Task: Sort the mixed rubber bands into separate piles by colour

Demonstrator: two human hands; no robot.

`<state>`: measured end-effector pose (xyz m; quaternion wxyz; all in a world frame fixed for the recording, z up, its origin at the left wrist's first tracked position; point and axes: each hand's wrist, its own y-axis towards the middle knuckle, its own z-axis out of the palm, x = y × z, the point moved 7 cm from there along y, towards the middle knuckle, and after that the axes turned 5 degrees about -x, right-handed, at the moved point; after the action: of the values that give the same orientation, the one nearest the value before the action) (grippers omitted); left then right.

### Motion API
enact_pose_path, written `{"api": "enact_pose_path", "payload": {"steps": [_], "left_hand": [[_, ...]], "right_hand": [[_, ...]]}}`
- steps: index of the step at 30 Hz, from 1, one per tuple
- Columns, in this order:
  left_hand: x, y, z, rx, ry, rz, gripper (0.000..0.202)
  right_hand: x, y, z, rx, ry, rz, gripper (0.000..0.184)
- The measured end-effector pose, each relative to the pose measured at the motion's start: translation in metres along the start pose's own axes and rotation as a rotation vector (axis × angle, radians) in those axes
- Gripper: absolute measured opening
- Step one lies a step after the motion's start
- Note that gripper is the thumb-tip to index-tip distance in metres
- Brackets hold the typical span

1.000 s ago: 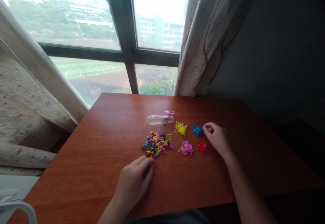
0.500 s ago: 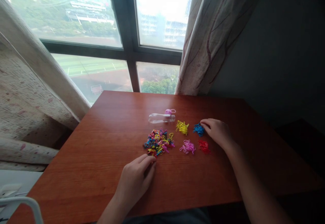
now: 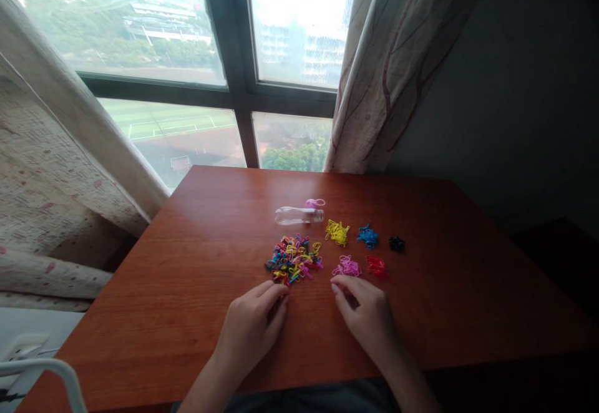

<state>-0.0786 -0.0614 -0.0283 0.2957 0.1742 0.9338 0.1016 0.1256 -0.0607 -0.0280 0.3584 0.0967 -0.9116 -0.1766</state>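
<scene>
The step in hand appears to be picking through the mixed pile (image 3: 294, 260) of small coloured loops, with five one-colour piles set out to its right: yellow (image 3: 337, 233), blue (image 3: 367, 237), black (image 3: 397, 244), pink (image 3: 347, 266) and red (image 3: 376, 266). The left hand (image 3: 256, 319) rests at the near edge of the mixed pile, its fingers drawn narrow; whether they grip a loop, I cannot tell. The right hand (image 3: 367, 310) is just in front of the pink pile, its fingers nearly together, and any loop between them is too small to make out. Lifting one loop out of that tangle would call for a fine, narrow pinch and care not to drag its neighbours along. The bench (image 3: 196, 263) is smooth reddish-brown wood with a soft shine towards the window (image 3: 241, 98). Behind the mixed pile a clear bottle (image 3: 299, 216) lies on its side, neck to the right, with a pink cap (image 3: 312, 203) just beyond. Patterned curtains (image 3: 374, 76) flank the panes, a sports field (image 3: 163, 123) shows below, and the wall (image 3: 491, 101) on the right is dark.
</scene>
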Motion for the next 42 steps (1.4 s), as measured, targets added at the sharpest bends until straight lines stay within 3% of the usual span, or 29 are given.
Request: {"api": "enact_pose_path", "payload": {"steps": [7,13,22,42], "left_hand": [[0.003,-0.001,0.003,0.015,-0.001,-0.013,0.016],[0.005,0.000,0.001,-0.024,0.041,-0.069,0.016],[-0.001,0.004,0.003,-0.029,0.285,-0.191,0.012],[0.004,0.000,0.007,-0.030,0.208,-0.159,0.015]], "right_hand": [[0.008,-0.017,0.027,0.105,-0.005,0.023,0.021],[0.008,-0.017,0.026,0.098,-0.031,0.005,0.021],[0.009,-0.016,0.027,0.102,-0.022,0.006,0.022],[0.008,-0.017,0.027,0.104,-0.004,0.025,0.020]]}}
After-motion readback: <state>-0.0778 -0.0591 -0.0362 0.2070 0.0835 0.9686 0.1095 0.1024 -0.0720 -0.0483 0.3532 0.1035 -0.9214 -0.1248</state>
